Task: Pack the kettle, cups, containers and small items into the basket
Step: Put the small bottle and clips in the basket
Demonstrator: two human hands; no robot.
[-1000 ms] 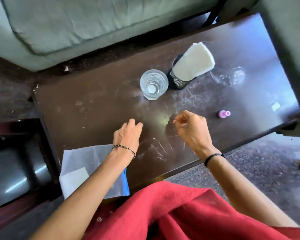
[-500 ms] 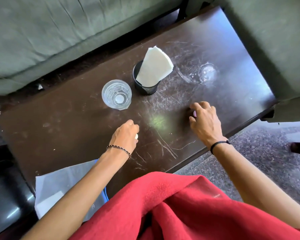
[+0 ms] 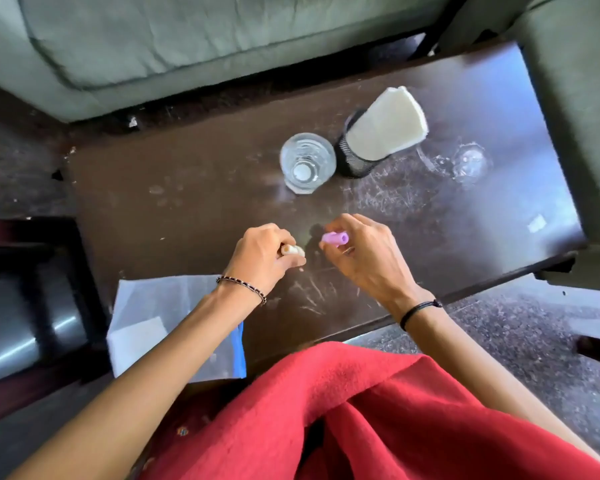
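The small pink bottle (image 3: 334, 237) looks light and stiff, with a smooth round body that could slip or roll. I judge a pinch across its sides is the safe hold, and it needs little force. The small cream item (image 3: 292, 250) also seems light; what it is made of I cannot tell.

Both hands hover low over the near middle of the table (image 3: 187, 202), with wrists bent and knuckles up. The right hand (image 3: 368, 258) has its fingers curled and pinches the pink bottle at the fingertips, so the bottle points toward 9 o'clock. The left hand (image 3: 264, 258) is closed around the cream item, which shows only between thumb and fingers.

From the hands, the drinking glass (image 3: 307, 164) stands at 12 o'clock. It is fragile and slippery – better taken around the wall than by the rim. Just beside it at 1 o'clock is the mesh holder (image 3: 352, 164) with napkins (image 3: 387, 124), and a clear glass piece (image 3: 470, 162) sits at 2 o'clock. A plastic bag (image 3: 167, 313) lies at 7 o'clock. I cannot see the basket.
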